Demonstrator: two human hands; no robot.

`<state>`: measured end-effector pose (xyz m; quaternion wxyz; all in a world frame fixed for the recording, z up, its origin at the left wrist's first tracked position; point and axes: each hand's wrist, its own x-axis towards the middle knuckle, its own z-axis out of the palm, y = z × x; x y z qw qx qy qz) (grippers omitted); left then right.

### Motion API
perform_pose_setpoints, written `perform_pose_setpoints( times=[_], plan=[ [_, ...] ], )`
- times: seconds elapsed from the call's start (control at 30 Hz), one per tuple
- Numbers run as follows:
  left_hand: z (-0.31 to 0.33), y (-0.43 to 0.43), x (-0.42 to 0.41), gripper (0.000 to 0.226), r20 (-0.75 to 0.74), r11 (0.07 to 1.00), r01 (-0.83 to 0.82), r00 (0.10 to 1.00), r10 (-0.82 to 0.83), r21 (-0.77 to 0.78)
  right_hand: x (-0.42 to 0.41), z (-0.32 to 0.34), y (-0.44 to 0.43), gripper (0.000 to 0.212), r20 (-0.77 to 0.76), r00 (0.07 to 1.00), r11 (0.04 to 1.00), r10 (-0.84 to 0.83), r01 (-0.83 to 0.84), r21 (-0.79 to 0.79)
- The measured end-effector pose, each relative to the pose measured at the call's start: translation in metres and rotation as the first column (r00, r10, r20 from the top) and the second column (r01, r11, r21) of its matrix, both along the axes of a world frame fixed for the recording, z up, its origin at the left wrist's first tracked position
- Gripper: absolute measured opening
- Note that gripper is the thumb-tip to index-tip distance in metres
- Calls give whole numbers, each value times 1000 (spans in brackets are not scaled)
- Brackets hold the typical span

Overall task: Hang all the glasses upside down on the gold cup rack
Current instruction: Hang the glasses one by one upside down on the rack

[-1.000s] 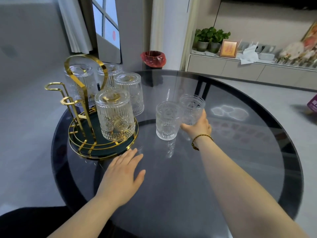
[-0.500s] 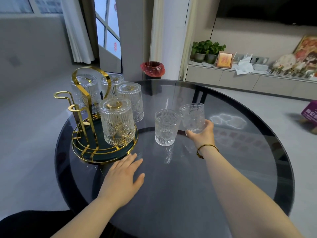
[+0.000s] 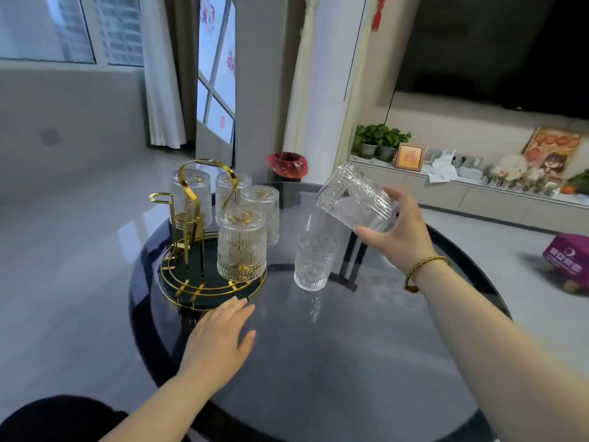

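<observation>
The gold cup rack (image 3: 194, 282) with a dark green base stands on the left of the round glass table (image 3: 366, 362). Several ribbed glasses hang upside down on it, the nearest glass (image 3: 241, 245) in front; two gold hooks (image 3: 162, 199) at its left are bare. One glass (image 3: 314, 261) stands upright on the table to the right of the rack. My right hand (image 3: 396, 231) holds another glass (image 3: 357, 197) in the air above it, tipped over with its base up and to the left. My left hand (image 3: 220, 338) lies flat on the table just in front of the rack's base.
A red-lined bin (image 3: 287, 164) stands on the floor behind the table. A low cabinet (image 3: 478, 196) along the right wall carries potted plants, a frame and small items. A purple box (image 3: 569, 256) sits on the floor at the right.
My right hand has lifted its glass off the table and tipped it over in the air. The other loose glass stayed put. My left hand has hardly moved.
</observation>
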<state>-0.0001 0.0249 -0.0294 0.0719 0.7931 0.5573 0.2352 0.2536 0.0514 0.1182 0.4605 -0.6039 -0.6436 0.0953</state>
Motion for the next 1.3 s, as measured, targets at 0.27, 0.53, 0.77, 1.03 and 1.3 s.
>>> perform_pose_setpoints(
  times=[0.27,0.53,0.77,1.03,1.3],
  plan=[
    [-2,5,-62,56,59,992,-121,991,119,29,-68,49,2,71,131,972,980,197,-199,2],
    [-9,19,-81,57,49,994,-97,994,94,43,-139,69,27,76,300,897,946,324,-317,-74],
    [-15,19,-85,58,59,994,-58,997,52,92,-193,86,58,76,439,802,914,405,-374,-159],
    [-13,19,-90,66,-71,985,-67,994,79,158,-238,83,88,79,572,659,872,489,-376,-313],
    [-15,20,-90,65,-94,954,-85,989,116,289,-265,57,100,80,640,529,830,558,-361,-425]
  ],
)
